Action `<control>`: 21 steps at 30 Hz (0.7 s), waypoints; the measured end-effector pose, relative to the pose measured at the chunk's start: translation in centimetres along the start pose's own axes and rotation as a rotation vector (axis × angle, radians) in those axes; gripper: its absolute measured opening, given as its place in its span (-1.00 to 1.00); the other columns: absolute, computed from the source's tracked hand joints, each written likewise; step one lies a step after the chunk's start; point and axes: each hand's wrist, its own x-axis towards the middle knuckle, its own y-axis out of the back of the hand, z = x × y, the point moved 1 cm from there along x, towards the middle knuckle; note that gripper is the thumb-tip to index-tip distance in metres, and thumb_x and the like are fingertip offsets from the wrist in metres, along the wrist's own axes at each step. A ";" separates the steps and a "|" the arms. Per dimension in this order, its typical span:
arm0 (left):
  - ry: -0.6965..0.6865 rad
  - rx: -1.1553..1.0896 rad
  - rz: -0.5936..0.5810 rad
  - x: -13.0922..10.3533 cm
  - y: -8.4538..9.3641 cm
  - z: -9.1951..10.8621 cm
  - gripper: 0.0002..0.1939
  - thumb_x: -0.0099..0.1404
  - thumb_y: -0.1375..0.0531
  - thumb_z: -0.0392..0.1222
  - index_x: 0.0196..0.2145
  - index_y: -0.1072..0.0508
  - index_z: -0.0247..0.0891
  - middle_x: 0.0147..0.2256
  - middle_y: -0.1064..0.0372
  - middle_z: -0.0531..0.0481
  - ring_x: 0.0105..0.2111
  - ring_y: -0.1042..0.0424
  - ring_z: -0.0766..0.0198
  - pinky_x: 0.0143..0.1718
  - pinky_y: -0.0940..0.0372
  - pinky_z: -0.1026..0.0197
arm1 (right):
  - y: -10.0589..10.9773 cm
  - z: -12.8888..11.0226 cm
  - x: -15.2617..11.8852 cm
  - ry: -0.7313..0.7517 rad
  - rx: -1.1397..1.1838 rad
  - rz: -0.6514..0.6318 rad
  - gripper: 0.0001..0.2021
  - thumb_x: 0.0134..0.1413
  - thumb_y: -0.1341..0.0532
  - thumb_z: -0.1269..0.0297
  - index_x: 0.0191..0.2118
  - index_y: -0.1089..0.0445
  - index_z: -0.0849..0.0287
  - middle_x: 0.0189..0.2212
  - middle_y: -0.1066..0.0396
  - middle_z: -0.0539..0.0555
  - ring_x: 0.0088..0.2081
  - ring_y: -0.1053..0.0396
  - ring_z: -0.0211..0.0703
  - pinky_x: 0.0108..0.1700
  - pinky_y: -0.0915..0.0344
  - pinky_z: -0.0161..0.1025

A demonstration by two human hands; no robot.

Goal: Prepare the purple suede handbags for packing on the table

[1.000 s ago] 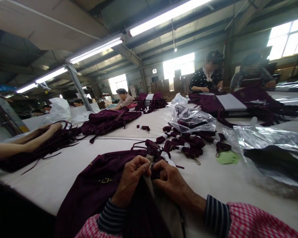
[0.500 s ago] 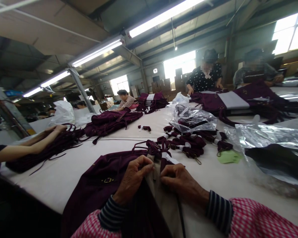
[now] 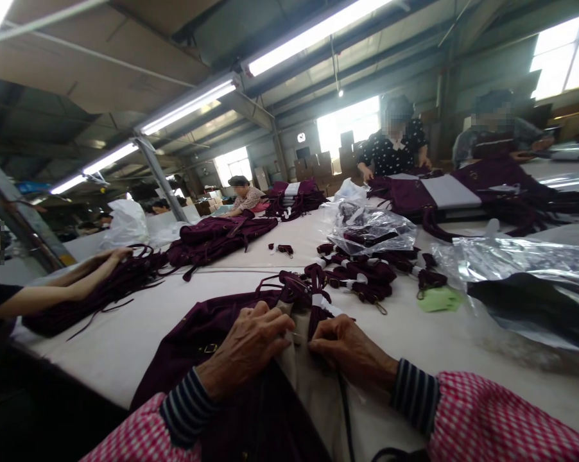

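Note:
A dark purple bag (image 3: 188, 327) lies in front of me with its beige lining (image 3: 309, 378) showing. My left hand (image 3: 248, 350) curls over the bag beside the lining, its fingers bent around the edge. Close by on the right, my right hand (image 3: 350, 350) is closed in a pinch at the lining's other edge; its fingertips partly hide what is gripped. Just beyond my fingers lies a bundled purple strap (image 3: 317, 282) with a white paper band (image 3: 324, 303). A small metal buckle (image 3: 207, 348) shows on the bag, left of my left hand.
More banded straps (image 3: 366, 279) and a green paper (image 3: 440, 299) lie ahead to the right, near clear plastic bags (image 3: 373, 228). Stacked purple bags (image 3: 222, 234) stand farther back. At left, a co-worker's arms (image 3: 72, 282) reach over purple straps; other people work across the table (image 3: 126, 340).
My left hand has shifted slightly left and turned, from a fingertip pinch to fingers bent over the bag. My right hand stays nearly in place.

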 end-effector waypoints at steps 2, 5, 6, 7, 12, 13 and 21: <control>-0.033 0.094 -0.048 -0.3 0.1 0.0 -0.83 0.47 -0.15 -0.11 -0.02 -0.43 0.06 -0.07 -0.39 0.06 -0.06 -0.25 0.07 -0.10 -0.06 0.01 | -0.2 -0.7 -0.2 0.075 -0.234 0.013 -0.85 0.07 -0.22 0.37 -0.50 -0.40 0.21 -0.61 -0.32 -0.05 -0.53 -0.23 -0.30 -0.45 -0.03 -0.32; -0.102 0.215 -0.048 -0.2 -0.5 -0.2 -0.86 0.48 -0.11 -0.09 -0.08 -0.45 0.03 -0.01 -0.34 -0.01 -0.05 -0.22 0.04 -0.08 -0.05 -0.04 | -1.2 -1.5 -0.5 0.154 -0.676 0.066 -0.86 0.13 -0.22 0.40 -0.45 -0.42 0.19 -0.54 -0.43 0.00 -0.46 -0.30 -0.24 -0.40 0.03 -0.26; -0.129 0.238 -0.037 0.0 -0.8 -0.3 -0.87 0.48 -0.11 -0.07 -0.11 -0.46 0.00 0.01 -0.32 -0.03 -0.03 -0.22 0.02 -0.07 -0.05 -0.06 | -1.7 -1.6 -0.6 0.172 -0.798 0.064 -0.88 0.14 -0.21 0.42 -0.41 -0.43 0.18 -0.51 -0.46 0.02 -0.46 -0.32 -0.23 -0.40 0.06 -0.23; -0.155 0.254 -0.025 0.1 -1.0 -0.3 -0.86 0.48 -0.11 -0.06 -0.13 -0.46 -0.02 0.02 -0.31 -0.04 -0.01 -0.21 0.01 -0.04 -0.05 -0.08 | -2.2 -1.5 -0.7 0.200 -0.893 0.054 -0.90 0.14 -0.19 0.45 -0.36 -0.43 0.18 -0.48 -0.48 0.04 -0.46 -0.33 -0.22 -0.40 0.09 -0.21; -0.263 0.300 -0.016 0.7 -0.1 -0.1 -0.83 0.50 -0.08 -0.16 -0.24 -0.43 -0.15 -0.08 -0.37 -0.05 0.00 -0.24 0.05 0.00 -0.07 -0.06 | -4.0 0.1 -0.9 0.411 -1.076 0.010 -0.81 0.13 -0.15 0.55 -0.18 -0.38 0.17 -0.40 -0.49 0.06 -0.44 -0.36 -0.18 -0.41 0.18 -0.14; -0.274 0.283 -0.008 0.6 0.4 -0.1 -0.83 0.50 -0.07 -0.17 -0.25 -0.43 -0.17 -0.10 -0.39 -0.04 0.00 -0.25 0.07 0.01 -0.07 -0.04 | -4.0 0.3 -0.9 0.419 -1.079 0.009 -0.82 0.14 -0.15 0.54 -0.18 -0.37 0.17 -0.40 -0.49 0.05 -0.43 -0.36 -0.17 -0.41 0.18 -0.14; -0.034 0.024 -0.077 0.8 1.5 -1.5 -0.80 0.30 -0.27 -0.21 -0.44 -0.33 -0.21 -0.37 -0.37 0.09 -0.15 -0.31 0.17 -0.19 -0.14 0.15 | -2.6 -1.3 -0.3 0.268 -1.024 0.012 -0.89 0.12 -0.14 0.47 -0.33 -0.38 0.14 -0.48 -0.53 0.06 -0.50 -0.40 -0.16 -0.44 0.18 -0.15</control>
